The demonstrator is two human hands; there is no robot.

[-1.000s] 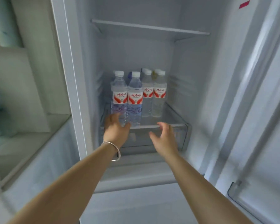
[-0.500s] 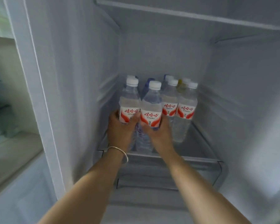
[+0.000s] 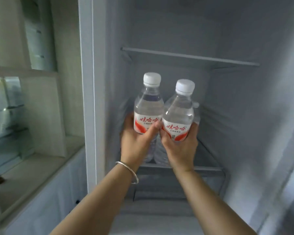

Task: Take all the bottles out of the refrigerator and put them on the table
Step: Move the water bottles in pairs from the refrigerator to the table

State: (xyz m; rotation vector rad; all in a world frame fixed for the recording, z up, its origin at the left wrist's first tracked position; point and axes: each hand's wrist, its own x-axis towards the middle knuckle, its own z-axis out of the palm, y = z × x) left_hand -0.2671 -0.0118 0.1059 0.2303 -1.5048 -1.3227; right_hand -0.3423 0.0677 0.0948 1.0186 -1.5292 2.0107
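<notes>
Two clear water bottles with white caps and red-and-white labels are lifted side by side in front of the open refrigerator (image 3: 236,107). My left hand (image 3: 136,146) grips the left bottle (image 3: 148,107) around its label. My right hand (image 3: 180,148) grips the right bottle (image 3: 179,114) the same way. Both bottles are upright, touching each other, raised above the lower glass shelf (image 3: 209,167). A sliver of another bottle (image 3: 196,112) shows behind the right one; the remaining bottles are hidden behind the two held ones and my hands.
An upper glass shelf (image 3: 190,56) spans the refrigerator above the bottles. A drawer (image 3: 176,187) sits below the lower shelf. The refrigerator's left wall edge (image 3: 88,99) borders a cabinet niche with a countertop (image 3: 32,170). The open door's edge (image 3: 292,167) is at the right.
My hands reached in and closed on the two front bottles, then lifted them off the shelf and toward me. The view has tilted upward.
</notes>
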